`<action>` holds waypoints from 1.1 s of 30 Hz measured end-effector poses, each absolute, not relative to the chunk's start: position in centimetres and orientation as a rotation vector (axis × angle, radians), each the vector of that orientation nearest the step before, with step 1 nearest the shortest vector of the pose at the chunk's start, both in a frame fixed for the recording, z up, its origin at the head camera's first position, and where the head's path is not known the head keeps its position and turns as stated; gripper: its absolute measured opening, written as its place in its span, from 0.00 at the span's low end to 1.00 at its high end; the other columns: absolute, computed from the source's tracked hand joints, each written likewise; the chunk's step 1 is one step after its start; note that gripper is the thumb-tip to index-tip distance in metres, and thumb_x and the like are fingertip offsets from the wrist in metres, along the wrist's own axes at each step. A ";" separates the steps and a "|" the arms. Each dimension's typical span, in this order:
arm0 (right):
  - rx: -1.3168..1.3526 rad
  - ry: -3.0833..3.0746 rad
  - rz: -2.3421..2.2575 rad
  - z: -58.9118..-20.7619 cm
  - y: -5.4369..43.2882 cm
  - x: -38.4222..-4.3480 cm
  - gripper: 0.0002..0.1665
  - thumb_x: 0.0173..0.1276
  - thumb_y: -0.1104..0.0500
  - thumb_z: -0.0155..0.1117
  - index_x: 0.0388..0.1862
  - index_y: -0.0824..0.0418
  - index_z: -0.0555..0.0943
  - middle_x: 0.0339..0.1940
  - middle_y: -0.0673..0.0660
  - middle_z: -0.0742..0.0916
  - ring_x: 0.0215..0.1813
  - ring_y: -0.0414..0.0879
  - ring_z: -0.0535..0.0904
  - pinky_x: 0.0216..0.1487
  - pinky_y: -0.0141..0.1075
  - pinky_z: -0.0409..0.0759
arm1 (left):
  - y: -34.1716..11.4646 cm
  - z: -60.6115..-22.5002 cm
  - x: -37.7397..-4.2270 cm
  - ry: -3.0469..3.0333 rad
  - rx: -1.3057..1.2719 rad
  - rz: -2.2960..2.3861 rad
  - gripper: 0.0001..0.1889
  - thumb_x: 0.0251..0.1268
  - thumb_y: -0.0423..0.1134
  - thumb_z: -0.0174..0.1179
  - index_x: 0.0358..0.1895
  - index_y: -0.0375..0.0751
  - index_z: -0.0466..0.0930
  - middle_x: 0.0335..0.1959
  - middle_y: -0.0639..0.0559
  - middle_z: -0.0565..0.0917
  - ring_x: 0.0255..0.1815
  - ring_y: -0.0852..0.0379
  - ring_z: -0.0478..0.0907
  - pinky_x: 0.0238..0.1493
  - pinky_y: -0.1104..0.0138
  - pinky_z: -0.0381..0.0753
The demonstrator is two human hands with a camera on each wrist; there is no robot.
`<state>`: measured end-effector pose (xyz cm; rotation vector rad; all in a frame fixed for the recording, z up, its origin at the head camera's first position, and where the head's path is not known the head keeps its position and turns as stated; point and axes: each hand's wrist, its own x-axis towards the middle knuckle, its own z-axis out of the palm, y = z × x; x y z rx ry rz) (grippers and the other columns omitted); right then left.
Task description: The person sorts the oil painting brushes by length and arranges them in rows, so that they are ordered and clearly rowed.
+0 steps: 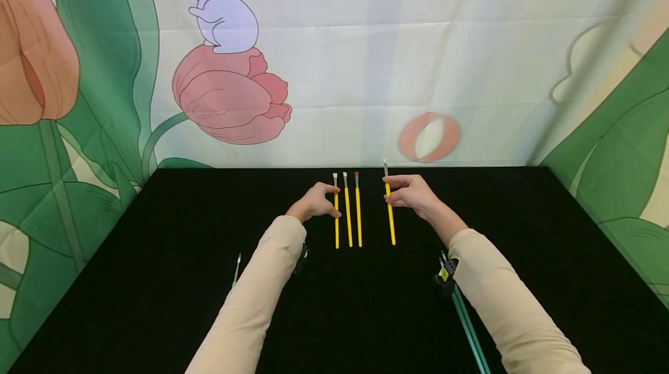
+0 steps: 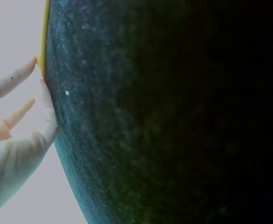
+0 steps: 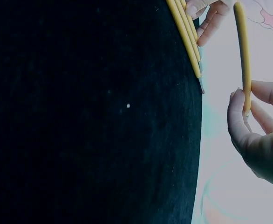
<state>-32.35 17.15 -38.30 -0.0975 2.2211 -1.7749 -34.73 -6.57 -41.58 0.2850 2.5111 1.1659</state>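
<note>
On the black table lie three yellow-handled paintbrushes in a row. My left hand [image 1: 317, 200] has its thumb and fingertips at the handle of the leftmost paintbrush [image 1: 337, 232], gripping it. The left wrist view shows those fingertips against a yellow handle [image 2: 44, 32]. Beside it lie a middle paintbrush [image 1: 348, 217] with pale bristles and a paintbrush with red bristles [image 1: 358, 217]. Farther right, my right hand [image 1: 413, 193] pinches another paintbrush [image 1: 391, 226], bristles pointing away; the right wrist view shows its handle [image 3: 243, 46] between thumb and fingers.
The black table [image 1: 209, 205] ends at a printed cloth backdrop [image 1: 345, 89]. Teal sticks [image 1: 470, 327] lie beside my right forearm. Another slim teal-handled tool [image 1: 237, 269] shows beside my left sleeve.
</note>
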 end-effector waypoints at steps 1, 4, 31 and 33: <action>-0.098 2.225 -1.773 -38.4 17.0 -32.5 0.30 0.60 0.76 0.54 0.63 0.69 0.66 0.62 0.70 0.66 0.56 0.64 0.70 0.46 0.37 0.78 | -6.6 -41.6 -34.7 2.511 0.284 1.167 0.34 0.50 0.28 0.65 0.64 0.38 0.65 0.68 0.42 0.57 0.66 0.47 0.55 0.55 0.58 0.70; -0.089 2.242 -1.762 -38.7 16.6 -32.8 0.31 0.59 0.76 0.54 0.63 0.69 0.66 0.61 0.70 0.67 0.55 0.62 0.72 0.45 0.37 0.78 | -6.6 -41.6 -34.7 2.508 0.282 1.171 0.34 0.50 0.28 0.65 0.64 0.38 0.65 0.68 0.42 0.58 0.66 0.48 0.56 0.55 0.59 0.70; -0.039 2.343 -1.629 -41.3 14.3 -34.6 0.29 0.59 0.75 0.56 0.61 0.70 0.68 0.60 0.69 0.70 0.44 0.51 0.78 0.46 0.39 0.78 | -6.8 -41.9 -34.7 2.530 0.293 1.161 0.33 0.50 0.28 0.65 0.64 0.39 0.65 0.67 0.42 0.59 0.66 0.48 0.56 0.56 0.59 0.70; -0.030 2.354 -1.618 -41.3 14.1 -34.7 0.29 0.58 0.75 0.56 0.61 0.69 0.69 0.59 0.68 0.71 0.44 0.51 0.78 0.45 0.39 0.78 | -6.8 -41.9 -34.7 2.529 0.291 1.165 0.33 0.50 0.28 0.65 0.64 0.39 0.66 0.67 0.42 0.59 0.66 0.48 0.56 0.55 0.59 0.70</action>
